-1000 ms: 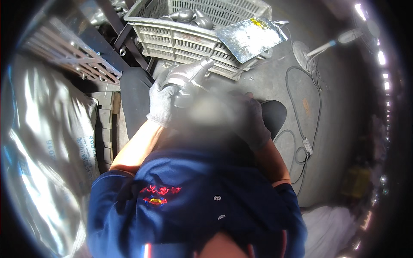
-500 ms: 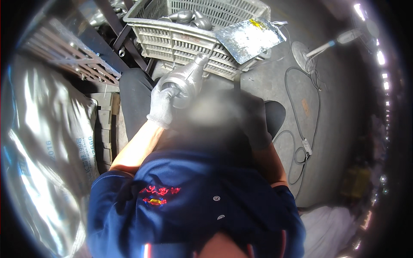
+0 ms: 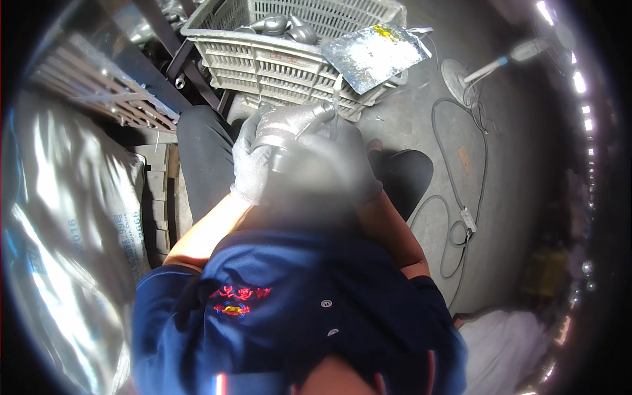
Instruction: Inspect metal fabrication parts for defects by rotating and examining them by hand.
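A bell-shaped silvery metal casting (image 3: pixel 284 125) with a narrow neck is held in front of me, tilted with its neck toward the upper right. My left hand (image 3: pixel 251 164), in a pale grey glove, is closed around its wide end. My right hand (image 3: pixel 349 155), also gloved, is closed beside the neck, partly lost in shadow and a hazy smear. From its grip rises a thin upright tool (image 3: pixel 338 85) with a bright tip; its kind does not show. Whether the tool touches the casting I cannot tell.
Beyond my hands stands a grey slatted plastic crate (image 3: pixel 263 59) holding several similar castings (image 3: pixel 299 29). A shiny sheet (image 3: pixel 375 58) lies over its right corner. White sacks (image 3: pixel 79 224) lie at left. A fan stand (image 3: pixel 461 79) and a cable (image 3: pixel 486 158) are at right.
My right hand has moved up and left with the thin tool, to the casting. The casting has turned, its neck tipping further right and its wide opening now facing lower.
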A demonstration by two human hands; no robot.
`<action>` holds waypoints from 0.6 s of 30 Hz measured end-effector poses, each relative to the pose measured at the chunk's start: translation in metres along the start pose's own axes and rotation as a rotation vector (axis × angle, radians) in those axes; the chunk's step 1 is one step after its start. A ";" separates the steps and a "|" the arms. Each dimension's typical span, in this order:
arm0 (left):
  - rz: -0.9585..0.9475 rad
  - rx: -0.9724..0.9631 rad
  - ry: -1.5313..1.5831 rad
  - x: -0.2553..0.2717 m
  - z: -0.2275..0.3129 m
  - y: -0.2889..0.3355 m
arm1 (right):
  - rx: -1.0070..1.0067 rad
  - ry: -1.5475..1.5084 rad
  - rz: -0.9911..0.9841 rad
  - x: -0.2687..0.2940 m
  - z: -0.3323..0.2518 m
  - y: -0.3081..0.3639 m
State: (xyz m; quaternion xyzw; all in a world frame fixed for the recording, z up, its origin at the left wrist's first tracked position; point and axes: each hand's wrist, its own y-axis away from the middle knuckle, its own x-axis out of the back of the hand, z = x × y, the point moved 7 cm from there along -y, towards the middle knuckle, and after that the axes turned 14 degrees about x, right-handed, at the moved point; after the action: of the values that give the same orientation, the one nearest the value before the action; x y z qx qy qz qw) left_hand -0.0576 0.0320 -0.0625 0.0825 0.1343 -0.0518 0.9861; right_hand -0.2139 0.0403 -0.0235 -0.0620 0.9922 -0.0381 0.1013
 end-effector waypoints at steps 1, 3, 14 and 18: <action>-0.007 0.004 -0.005 -0.001 -0.001 0.000 | -0.094 0.087 0.034 0.005 0.006 0.002; -0.023 0.001 -0.011 -0.002 -0.001 0.000 | 0.083 0.088 0.009 0.004 -0.003 0.000; 0.031 0.235 0.120 -0.009 -0.008 0.003 | 0.096 0.270 0.069 0.012 0.003 0.000; 0.004 0.288 0.123 -0.009 -0.010 0.002 | 0.038 0.348 0.053 0.018 0.015 0.006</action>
State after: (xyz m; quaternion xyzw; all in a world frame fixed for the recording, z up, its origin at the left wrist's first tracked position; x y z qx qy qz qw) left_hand -0.0688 0.0365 -0.0694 0.2262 0.1853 -0.0632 0.9542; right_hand -0.2290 0.0432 -0.0418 -0.0262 0.9951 -0.0642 -0.0699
